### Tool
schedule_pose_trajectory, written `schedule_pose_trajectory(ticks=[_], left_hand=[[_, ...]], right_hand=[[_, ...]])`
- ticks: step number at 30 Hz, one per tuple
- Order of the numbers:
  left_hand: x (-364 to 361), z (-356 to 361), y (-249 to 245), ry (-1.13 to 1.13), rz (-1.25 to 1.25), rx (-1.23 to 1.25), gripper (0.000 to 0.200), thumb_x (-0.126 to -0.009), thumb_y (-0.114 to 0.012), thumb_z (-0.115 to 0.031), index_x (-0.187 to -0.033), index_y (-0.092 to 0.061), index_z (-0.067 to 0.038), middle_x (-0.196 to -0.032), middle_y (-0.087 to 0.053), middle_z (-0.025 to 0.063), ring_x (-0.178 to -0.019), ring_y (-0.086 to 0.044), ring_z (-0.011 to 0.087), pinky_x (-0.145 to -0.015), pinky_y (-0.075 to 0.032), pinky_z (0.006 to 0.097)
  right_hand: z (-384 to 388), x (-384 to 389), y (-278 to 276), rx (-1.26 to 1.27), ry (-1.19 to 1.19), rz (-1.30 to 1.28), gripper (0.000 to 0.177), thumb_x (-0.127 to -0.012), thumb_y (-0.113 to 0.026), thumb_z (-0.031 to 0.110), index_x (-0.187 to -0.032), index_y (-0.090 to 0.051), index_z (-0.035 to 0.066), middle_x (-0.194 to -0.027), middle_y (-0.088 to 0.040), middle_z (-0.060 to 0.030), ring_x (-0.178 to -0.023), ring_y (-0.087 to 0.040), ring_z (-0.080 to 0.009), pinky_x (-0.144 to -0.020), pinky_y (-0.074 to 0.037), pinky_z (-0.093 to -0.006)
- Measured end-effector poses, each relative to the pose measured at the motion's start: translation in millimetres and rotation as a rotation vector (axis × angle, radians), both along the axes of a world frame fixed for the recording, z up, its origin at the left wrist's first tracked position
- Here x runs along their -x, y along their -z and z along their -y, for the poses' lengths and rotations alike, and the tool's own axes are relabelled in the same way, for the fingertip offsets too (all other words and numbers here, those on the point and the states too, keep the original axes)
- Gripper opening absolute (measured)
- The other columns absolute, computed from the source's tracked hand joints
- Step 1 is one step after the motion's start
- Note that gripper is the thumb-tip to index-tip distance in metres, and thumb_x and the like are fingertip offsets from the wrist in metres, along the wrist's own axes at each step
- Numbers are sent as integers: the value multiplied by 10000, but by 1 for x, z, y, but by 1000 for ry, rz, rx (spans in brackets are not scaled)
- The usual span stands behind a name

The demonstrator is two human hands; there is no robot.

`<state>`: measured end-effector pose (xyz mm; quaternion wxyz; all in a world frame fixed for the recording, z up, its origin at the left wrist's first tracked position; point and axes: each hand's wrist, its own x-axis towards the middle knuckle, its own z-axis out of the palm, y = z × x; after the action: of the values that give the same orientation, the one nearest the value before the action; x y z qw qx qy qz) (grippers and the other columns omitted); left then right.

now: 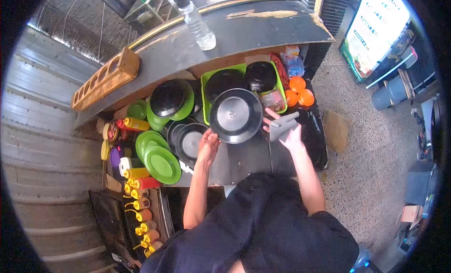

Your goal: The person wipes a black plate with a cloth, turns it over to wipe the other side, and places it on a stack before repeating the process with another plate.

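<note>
A round black plate [236, 116] with a shiny, light-reflecting middle is raised over the counter. My left hand [208, 147] pinches its lower left rim. In my right hand [292, 136] is a folded grey cloth [283, 127], just right of the plate and apart from it; some fingers show beyond the cloth. Left of the plate, more black plates [190, 141] lie on the counter, partly covered by my left hand. Green plates [162, 165] overlap beside them. Behind the raised plate stands a green tray [205, 87] with black dishes [261, 75] in it.
Orange-lidded containers [306, 97] stand right of the tray. Yellow-capped sauce bottles [143, 204] line the left side. Green and black bowls [168, 98] are stacked at back left. A clear bottle [199, 28] and a wooden holder [107, 79] are on the raised ledge [263, 26].
</note>
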<state>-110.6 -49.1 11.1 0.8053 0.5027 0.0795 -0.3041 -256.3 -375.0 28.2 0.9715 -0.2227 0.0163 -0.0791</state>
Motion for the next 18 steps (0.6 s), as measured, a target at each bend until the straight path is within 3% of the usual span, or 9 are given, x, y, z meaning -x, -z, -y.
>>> schedule_pose_trajectory(ticks=[1,2,4,5,8,9,12,13,18], left_hand=[[-5,3,1,-50,8,-14,477,-1035,-658,-39,-1472,-477,-94,-1044,-674,0,-994,-664,136,-914,-532,329],[-13,9,4,-52,9,-5,477,-1035,-658,-39,-1472,-477,-94,-1044,-674,0,-994,-664,136,-914,-532,329],[-34,14,22,-109,44,-57,517,-1030,-655,-22,-1492,-437,-100,-1051,-666,2,-986,-656,142,-920,-532,344],[-42,19,29,-118,68,-89,541,-1033,-652,-25,-1508,-403,-100,-1066,-660,19,-990,-654,155,-938,-531,356],[-67,33,47,-136,33,-99,580,-1024,-666,-18,-1526,-387,-95,-1099,-653,43,-980,-657,169,-928,-547,357],[-74,40,47,-160,-20,-61,623,-1014,-679,-6,-1549,-370,-88,-1119,-643,58,-951,-655,171,-895,-565,348],[-86,57,42,-209,-26,-96,602,-1026,-657,-14,-1563,-387,-45,-1071,-644,35,-939,-636,150,-842,-556,319],[-92,59,49,-208,-34,-97,602,-1026,-657,-14,-1563,-387,-45,-1071,-644,35,-939,-636,150,-842,-556,319],[-118,70,54,-231,91,-239,587,-1016,-670,-20,-1551,-433,34,-1030,-675,45,-832,-640,148,-743,-518,286]], right_hand=[[0,-10,3,-69,-8,1,818,-983,-412,526,-1562,-440,-52,-1716,-346,-196,-1505,-417,-476,-1112,-511,-633],[3,-22,9,-41,-52,100,736,-1019,-403,445,-1564,-445,-48,-1700,-377,-196,-1495,-449,-436,-1169,-480,-580],[3,-49,27,46,24,-152,656,-1057,-385,359,-1569,-446,-47,-1691,-397,-191,-1498,-460,-394,-1223,-434,-524],[5,-62,36,-43,-48,-142,614,-1078,-382,310,-1578,-447,-40,-1590,-528,-182,-1452,-524,-307,-1222,-432,-448],[-5,-94,36,65,39,-313,613,-1076,-398,305,-1588,-448,-27,-1440,-641,-161,-1339,-613,-258,-1156,-483,-415],[0,-105,53,94,-20,-227,608,-1077,-398,299,-1598,-447,-10,-1303,-699,-125,-1212,-673,-227,-1101,-508,-380],[-2,-127,54,137,-21,-218,748,-957,-523,285,-1608,-386,-58,-1361,-680,-167,-1258,-671,-274,-1145,-491,-410],[-3,-134,54,115,-15,-260,742,-914,-512,202,-1606,-406,-42,-1328,-697,-175,-1216,-693,-284,-1124,-509,-410],[-2,-164,73,124,31,-322,717,-917,-478,185,-1613,-438,16,-1308,-707,-167,-1206,-694,-276,-1124,-507,-401]])
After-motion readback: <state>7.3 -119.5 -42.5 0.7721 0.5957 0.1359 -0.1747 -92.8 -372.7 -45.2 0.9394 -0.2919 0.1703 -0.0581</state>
